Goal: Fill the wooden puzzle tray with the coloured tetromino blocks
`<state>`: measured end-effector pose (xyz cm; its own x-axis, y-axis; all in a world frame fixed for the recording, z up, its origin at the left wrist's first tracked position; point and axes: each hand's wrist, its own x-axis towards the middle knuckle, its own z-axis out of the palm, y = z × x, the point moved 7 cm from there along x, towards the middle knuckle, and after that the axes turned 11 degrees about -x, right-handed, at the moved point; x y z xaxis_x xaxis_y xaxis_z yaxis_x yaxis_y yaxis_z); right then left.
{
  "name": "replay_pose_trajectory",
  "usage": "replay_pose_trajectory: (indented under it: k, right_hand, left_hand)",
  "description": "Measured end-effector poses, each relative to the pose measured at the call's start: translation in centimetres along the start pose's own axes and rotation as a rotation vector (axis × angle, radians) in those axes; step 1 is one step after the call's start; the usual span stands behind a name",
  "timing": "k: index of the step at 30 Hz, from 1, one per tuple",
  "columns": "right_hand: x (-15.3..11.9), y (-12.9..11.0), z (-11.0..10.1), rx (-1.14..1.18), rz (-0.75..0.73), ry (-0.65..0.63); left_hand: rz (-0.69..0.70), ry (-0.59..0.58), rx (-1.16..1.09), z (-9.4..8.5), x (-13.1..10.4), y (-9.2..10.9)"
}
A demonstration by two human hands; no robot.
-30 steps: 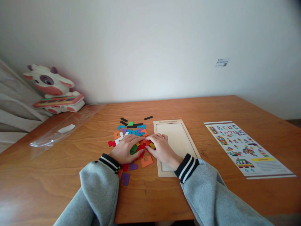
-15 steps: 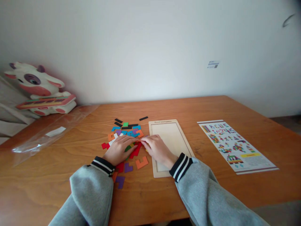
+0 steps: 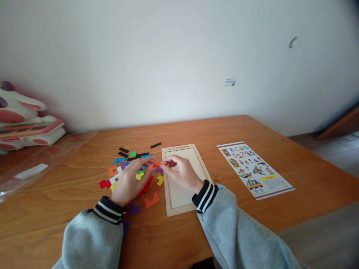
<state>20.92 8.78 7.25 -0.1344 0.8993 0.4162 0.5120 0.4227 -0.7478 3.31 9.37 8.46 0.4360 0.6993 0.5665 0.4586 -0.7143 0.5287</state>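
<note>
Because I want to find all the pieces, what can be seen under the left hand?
Beside the left hand, a yellow piece and a red piece show, the red one partly covered by it. Anything directly beneath the palm is hidden.

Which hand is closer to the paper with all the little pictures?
Right. The right hand is over the wooden tray, left of the paper; the left hand is farther left, over the colorful pieces.

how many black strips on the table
5 visible: one black strip near the far left corner of the wooden tray; a second and third left of the green square; a fourth right of it; a fifth in front. The left hand may hide more.
</note>
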Motion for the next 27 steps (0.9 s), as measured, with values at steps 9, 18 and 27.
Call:
replay_pose_trajectory:
  k: [9,18,27]
  right_hand:
    - [-0.6,5.7,-2.6,0.119,0.264,-0.21]
    - [-3.1,6.0,0.4,0.136,0.345,-0.652]
    - [-3.3,5.3,0.4,-0.028,0.239,-0.693]
  left_hand:
    - [0.199,-0.327,0.107,3.0,-1.9,1.2]
    - [0.199,-0.389,0.058,3.4,-2.3,1.4]
    - [0.193,-0.433,0.009,3.9,-2.5,1.5]
